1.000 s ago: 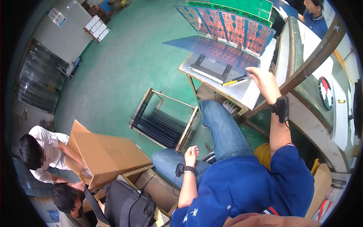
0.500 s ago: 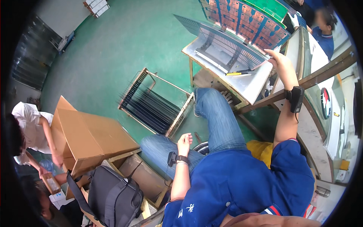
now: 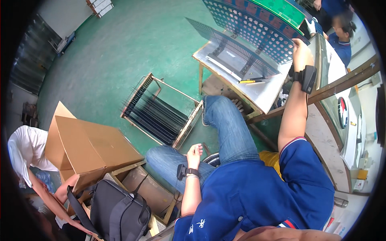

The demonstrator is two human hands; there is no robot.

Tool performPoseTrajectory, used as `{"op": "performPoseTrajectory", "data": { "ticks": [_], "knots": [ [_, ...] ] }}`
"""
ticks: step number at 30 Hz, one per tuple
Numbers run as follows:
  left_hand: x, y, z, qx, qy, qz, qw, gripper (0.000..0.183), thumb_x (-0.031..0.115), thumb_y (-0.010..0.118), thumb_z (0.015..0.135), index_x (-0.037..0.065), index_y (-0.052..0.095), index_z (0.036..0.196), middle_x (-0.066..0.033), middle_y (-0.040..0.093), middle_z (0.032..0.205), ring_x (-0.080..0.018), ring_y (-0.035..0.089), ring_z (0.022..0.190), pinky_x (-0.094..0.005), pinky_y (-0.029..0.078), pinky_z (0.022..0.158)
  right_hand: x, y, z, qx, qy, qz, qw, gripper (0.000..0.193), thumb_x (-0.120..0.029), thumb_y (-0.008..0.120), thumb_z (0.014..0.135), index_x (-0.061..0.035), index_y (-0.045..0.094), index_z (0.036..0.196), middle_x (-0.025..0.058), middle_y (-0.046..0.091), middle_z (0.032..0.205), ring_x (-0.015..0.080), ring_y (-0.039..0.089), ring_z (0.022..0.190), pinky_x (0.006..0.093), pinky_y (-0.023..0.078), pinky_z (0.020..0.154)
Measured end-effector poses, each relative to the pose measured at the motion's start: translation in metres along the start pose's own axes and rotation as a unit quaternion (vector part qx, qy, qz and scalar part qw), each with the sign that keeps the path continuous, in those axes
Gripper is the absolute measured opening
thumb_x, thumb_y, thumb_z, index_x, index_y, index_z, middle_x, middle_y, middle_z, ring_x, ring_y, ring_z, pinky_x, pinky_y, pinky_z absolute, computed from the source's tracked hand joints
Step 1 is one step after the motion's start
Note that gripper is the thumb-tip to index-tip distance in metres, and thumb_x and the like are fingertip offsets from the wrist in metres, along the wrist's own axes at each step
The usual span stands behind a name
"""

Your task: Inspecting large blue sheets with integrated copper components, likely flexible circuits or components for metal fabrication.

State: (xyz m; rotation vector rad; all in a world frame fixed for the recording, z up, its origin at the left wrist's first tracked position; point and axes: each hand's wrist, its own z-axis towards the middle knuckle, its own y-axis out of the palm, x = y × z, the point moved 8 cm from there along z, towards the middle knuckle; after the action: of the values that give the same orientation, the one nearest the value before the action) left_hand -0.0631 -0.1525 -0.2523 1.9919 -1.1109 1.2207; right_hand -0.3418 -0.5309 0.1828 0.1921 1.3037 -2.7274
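Observation:
My right hand (image 3: 302, 55) is closed on the right edge of a dark panel with rows of pale rounded openings (image 3: 251, 30), standing tilted over the small table. In front of that panel leans a finer gridded dark panel (image 3: 225, 42), which no hand touches. Behind them shows a green circuit board panel (image 3: 281, 11). Over my thigh rests my left hand (image 3: 194, 156), its fingers loosely bent and nothing visible in it.
The white-topped table (image 3: 263, 96) carries a yellow pen-like tool (image 3: 247, 81). On the green floor stands a slotted rack (image 3: 159, 114) of dark panels. A cardboard box (image 3: 96, 140) and black backpack (image 3: 118, 211) are at left, beside a bending person in white. Another person works far right.
The dark panel with rounded openings now stands where a copper-coloured patterned sheet showed. My right hand has moved up and away from the gridded panel's edge. At left, the person in white bends lower.

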Motion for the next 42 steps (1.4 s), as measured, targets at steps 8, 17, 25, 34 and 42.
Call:
{"op": "performPoseTrajectory", "data": {
  "ticks": [8,17,25,34,42],
  "knots": [
    [0.0,-0.004,-0.001,0.011,-0.01,-0.004,1.0,0.025,0.021,0.045,0.096,0.002,0.06,0.104,-0.0063,0.064,0.091,-0.0102,0.059,0.074,-0.0237,0.049,0.065,-0.02,0.015,0.036,-0.036,-0.052,-0.101,0.993,0.022,-0.029,0.06,0.082,-0.0147,0.065,0.097,0.0101,0.066,0.087,0.0281,0.064,0.084,0.0395,0.049,0.073],
    [0.001,-0.004,-0.002,0.017,-0.013,-0.015,1.0,0.024,0.018,0.045,0.095,0.002,0.06,0.104,-0.007,0.064,0.092,-0.0104,0.059,0.074,-0.0236,0.049,0.066,-0.082,0.048,0.041,-0.139,-0.323,0.063,0.934,0.025,-0.026,0.057,0.086,-0.0029,0.063,0.094,0.0179,0.064,0.082,0.0336,0.062,0.08,0.0395,0.048,0.07],
    [-0.001,-0.005,0.004,0.017,-0.007,-0.006,1.0,0.024,0.018,0.044,0.095,0.002,0.06,0.103,-0.0067,0.065,0.09,-0.0097,0.059,0.074,-0.0236,0.049,0.065,-0.08,-0.105,0.028,0.038,-0.296,0.194,0.934,0.029,-0.021,0.06,0.087,-0.0011,0.06,0.108,0.0113,0.061,0.07,0.0126,0.055,0.059,0.0257,0.043,0.058],
    [-0.006,-0.011,0.001,0.02,0.01,-0.069,0.997,0.024,0.019,0.045,0.095,0.004,0.061,0.104,-0.0057,0.065,0.089,-0.0117,0.061,0.072,-0.0241,0.051,0.064,-0.099,-0.185,0.006,-0.006,-0.146,0.675,0.723,0.032,-0.021,0.055,0.092,0.0028,0.055,0.113,0.0061,0.06,0.109,0.0094,0.057,0.086,0.0211,0.044,0.081],
    [0.109,-0.067,-0.061,0.053,0.153,-0.308,0.938,0.033,0.03,0.042,0.096,0.004,0.054,0.114,-0.0052,0.061,0.099,-0.0144,0.06,0.082,-0.0279,0.05,0.072,-0.18,-0.053,-0.125,-0.457,-0.042,0.752,0.472,0.036,-0.022,0.046,0.095,-0.0014,0.043,0.125,0.0099,0.057,0.114,0.0179,0.057,0.1,0.0328,0.048,0.085]
  ]
}}
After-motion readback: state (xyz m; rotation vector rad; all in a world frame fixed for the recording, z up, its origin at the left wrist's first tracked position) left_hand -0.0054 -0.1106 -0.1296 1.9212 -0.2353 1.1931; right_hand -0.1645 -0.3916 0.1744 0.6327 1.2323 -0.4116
